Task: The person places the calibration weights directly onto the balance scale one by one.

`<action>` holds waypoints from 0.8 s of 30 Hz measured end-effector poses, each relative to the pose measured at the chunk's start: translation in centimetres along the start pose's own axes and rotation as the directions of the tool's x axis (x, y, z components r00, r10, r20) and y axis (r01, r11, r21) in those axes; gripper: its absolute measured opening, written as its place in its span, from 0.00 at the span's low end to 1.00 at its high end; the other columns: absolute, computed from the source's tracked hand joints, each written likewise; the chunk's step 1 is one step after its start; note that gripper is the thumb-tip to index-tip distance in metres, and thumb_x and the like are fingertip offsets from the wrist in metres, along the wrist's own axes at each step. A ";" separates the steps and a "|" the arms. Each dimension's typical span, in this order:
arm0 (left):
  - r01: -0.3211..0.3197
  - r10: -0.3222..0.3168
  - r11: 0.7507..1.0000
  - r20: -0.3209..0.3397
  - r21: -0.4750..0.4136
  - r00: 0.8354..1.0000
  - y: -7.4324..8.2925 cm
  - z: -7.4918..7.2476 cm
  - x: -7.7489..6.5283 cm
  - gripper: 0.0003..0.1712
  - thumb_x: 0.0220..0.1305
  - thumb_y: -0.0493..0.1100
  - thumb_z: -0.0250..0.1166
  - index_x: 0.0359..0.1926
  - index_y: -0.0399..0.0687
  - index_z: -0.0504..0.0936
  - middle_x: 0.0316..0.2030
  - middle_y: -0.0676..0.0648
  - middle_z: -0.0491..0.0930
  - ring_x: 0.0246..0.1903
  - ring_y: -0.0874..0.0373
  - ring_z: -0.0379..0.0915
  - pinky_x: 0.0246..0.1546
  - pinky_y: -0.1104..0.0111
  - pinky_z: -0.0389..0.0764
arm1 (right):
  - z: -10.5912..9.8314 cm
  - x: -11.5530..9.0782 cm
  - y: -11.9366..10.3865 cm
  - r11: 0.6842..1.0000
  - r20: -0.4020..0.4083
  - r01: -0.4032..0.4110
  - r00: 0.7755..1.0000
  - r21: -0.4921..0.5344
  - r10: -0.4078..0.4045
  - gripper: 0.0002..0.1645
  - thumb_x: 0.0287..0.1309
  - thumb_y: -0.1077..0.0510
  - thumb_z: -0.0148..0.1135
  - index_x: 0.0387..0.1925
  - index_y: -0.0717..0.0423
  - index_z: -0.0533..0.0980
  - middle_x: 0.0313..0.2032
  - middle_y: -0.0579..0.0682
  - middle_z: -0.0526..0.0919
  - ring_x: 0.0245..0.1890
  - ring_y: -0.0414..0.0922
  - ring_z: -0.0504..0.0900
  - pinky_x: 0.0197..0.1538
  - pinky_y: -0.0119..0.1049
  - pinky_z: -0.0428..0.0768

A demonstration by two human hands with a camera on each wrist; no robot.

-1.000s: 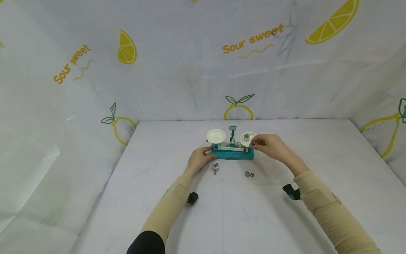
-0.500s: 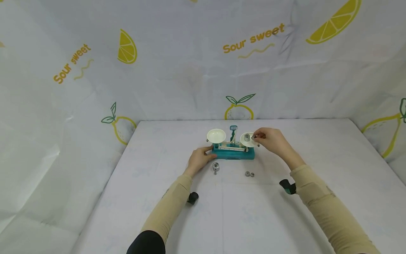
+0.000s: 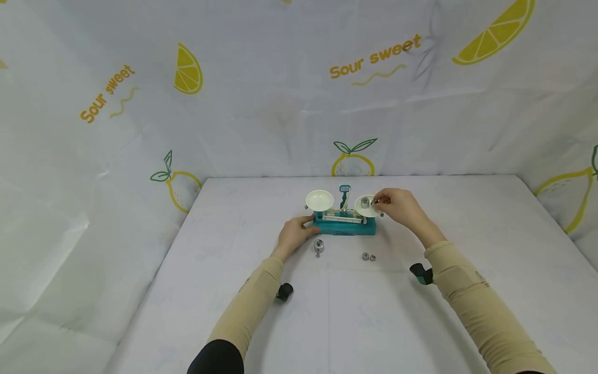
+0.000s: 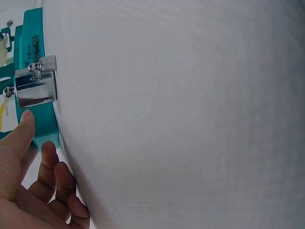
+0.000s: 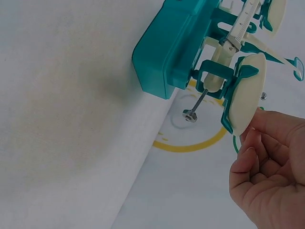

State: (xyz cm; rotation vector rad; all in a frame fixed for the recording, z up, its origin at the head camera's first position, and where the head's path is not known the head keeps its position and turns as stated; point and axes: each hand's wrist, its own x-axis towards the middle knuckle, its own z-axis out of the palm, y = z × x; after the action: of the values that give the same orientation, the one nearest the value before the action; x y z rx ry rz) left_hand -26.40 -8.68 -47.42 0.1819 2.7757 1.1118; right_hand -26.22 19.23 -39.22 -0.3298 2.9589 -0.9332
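A teal balance scale (image 3: 348, 228) with two cream pans stands near the table's far side. My left hand (image 3: 293, 235) holds the left end of its base, thumb (image 4: 25, 126) at the front. The left pan (image 3: 320, 200) bears nothing. On the right pan (image 3: 358, 210) stands a metal weight (image 3: 365, 203). My right hand (image 3: 398, 203) pinches a smaller metal weight (image 3: 375, 201) over that pan's right side. In the right wrist view the pan hides this smaller weight, and the fingertips are right at the pan's rim.
In front of the base's left end stand a large chrome weight (image 4: 37, 89) and a small one (image 4: 47, 63). Two more small weights (image 3: 365, 256) sit on the white table (image 3: 327, 311), front right of the scale. A lemon-print sheet (image 3: 261, 104) hangs behind.
My right hand has moved slightly up and away from me, bringing the small weight from the right pan's near edge to over its right side. The left hand stays on the base.
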 end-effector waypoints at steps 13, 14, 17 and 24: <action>-0.004 0.004 1.000 -0.006 0.002 1.000 -0.1 0.1 0.1 0.30 0.57 0.58 0.64 0.60 0.57 0.74 0.31 0.47 0.82 0.25 0.62 0.68 0.23 0.73 0.67 | 0.5 0.7 0.0 0.999 0.021 0.000 1.000 -0.035 0.001 0.15 0.59 0.62 0.58 0.46 0.67 0.77 0.37 0.61 0.81 0.35 0.50 0.76 0.35 0.38 0.76; -0.004 0.004 1.000 -0.006 0.002 1.000 -0.1 0.1 0.1 0.30 0.57 0.58 0.64 0.60 0.57 0.74 0.30 0.47 0.82 0.24 0.62 0.68 0.23 0.73 0.67 | 0.5 0.7 0.0 0.999 0.020 0.000 1.000 -0.039 0.000 0.15 0.59 0.62 0.58 0.46 0.67 0.77 0.37 0.61 0.81 0.35 0.50 0.76 0.36 0.38 0.76; -0.004 0.004 1.000 -0.007 0.001 1.000 -0.2 0.1 0.1 0.30 0.57 0.58 0.64 0.60 0.57 0.74 0.27 0.48 0.80 0.23 0.62 0.67 0.22 0.73 0.66 | 0.5 0.8 0.0 0.999 0.023 0.006 1.000 -0.042 -0.005 0.15 0.59 0.63 0.58 0.46 0.68 0.77 0.38 0.62 0.81 0.35 0.51 0.77 0.36 0.39 0.76; 0.000 0.000 1.000 -0.011 0.008 1.000 -0.2 0.1 0.2 0.30 0.57 0.57 0.64 0.60 0.57 0.74 0.31 0.47 0.82 0.25 0.62 0.69 0.24 0.72 0.67 | 0.5 0.8 0.0 0.999 0.024 0.019 1.000 -0.046 -0.018 0.16 0.59 0.63 0.57 0.46 0.69 0.76 0.38 0.63 0.81 0.35 0.51 0.77 0.36 0.40 0.76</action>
State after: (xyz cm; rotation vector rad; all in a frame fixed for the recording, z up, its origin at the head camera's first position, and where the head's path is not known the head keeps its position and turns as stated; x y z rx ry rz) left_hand -26.57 -8.70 -47.68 0.1771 2.7903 1.1056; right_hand -26.98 18.73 -39.60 -0.3668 2.9650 -0.8572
